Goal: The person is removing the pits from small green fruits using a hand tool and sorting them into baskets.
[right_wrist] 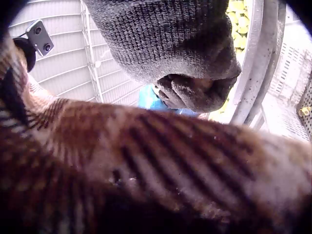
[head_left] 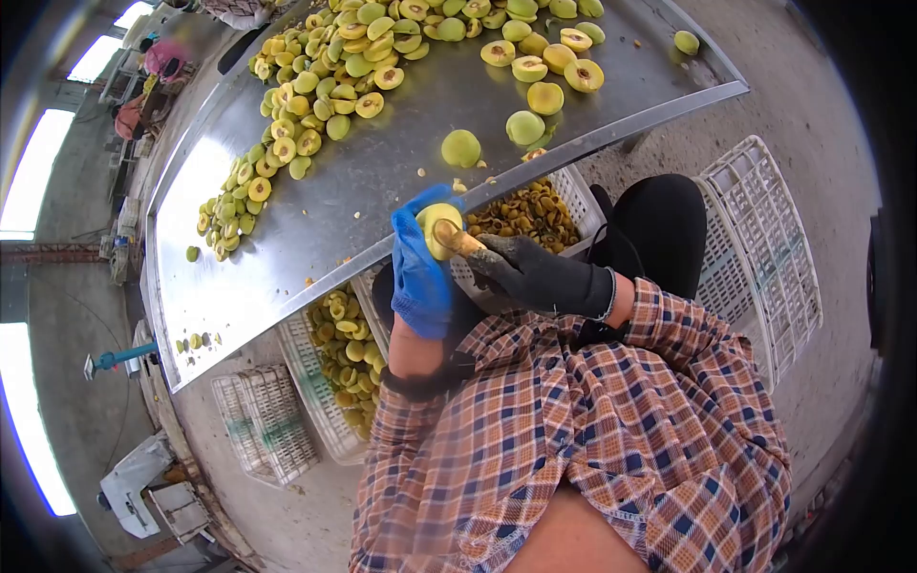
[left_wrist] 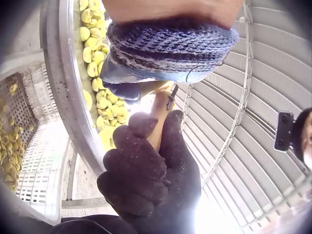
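In the head view the left hand [head_left: 420, 277], in a blue glove, holds a yellow-green fruit [head_left: 441, 225] near the table's front edge. The right hand [head_left: 540, 275], in a black glove, grips a wooden handle [head_left: 458, 239] whose end meets the fruit. Seen from the left wrist, the black-gloved right hand [left_wrist: 151, 170] has its fingers curled round the handle [left_wrist: 160, 114], and a short dark metal piece [left_wrist: 172, 96] shows at its top. The left hand [left_wrist: 131, 90] is partly hidden behind its cuff there. A sleeve covers much of the right wrist view, below the dark glove [right_wrist: 170, 44].
A metal table [head_left: 382, 143] with a raised rim bears many halved fruits [head_left: 334, 57]. Below its edge stand a crate of brownish pieces [head_left: 580, 196], a crate of yellow-green halves [head_left: 325, 420], and white crates at left [head_left: 263, 420] and right [head_left: 764, 258].
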{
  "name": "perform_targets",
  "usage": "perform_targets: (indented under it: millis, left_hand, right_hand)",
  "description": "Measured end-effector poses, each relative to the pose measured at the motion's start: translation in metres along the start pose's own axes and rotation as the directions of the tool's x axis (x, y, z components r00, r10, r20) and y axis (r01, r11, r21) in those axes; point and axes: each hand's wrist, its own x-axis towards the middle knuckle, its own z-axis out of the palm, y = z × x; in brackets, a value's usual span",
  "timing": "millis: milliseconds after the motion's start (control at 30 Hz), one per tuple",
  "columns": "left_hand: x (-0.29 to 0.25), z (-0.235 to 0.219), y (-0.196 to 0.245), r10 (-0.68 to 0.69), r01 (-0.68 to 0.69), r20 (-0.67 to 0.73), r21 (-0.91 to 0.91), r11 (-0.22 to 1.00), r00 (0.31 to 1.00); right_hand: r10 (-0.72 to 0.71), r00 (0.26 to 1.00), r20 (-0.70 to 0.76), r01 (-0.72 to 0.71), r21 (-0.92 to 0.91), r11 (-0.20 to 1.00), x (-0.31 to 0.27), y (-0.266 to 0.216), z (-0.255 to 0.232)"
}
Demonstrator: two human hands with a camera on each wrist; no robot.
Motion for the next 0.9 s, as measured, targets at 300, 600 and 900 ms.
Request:
perform_targets:
  millis: [300,600,900]
  left_hand:
    - [0.009,-0.029,0.008,-0.109,-0.059,0.357,0.428,0.902,0.928]
    - [0.008,0.003,-0.009,0.153,-0.17,0.11,0.164,0.972,0.982]
    - [0.005,-0.016,0.005,0.004,-0.141,0.344,0.374,0.917,0.939]
  right_hand:
    - [-0.146,0.977,0.156,0.188,-0.306,0.933,-0.002,0.017,-0.014]
    - [0.325,0.914,0.242,-0.396,0.36,0.845,0.0,0.01,-0.007]
    - [-0.112,0.986,0.123,0.146,-0.309,0.94,0.0,0.026,-0.016]
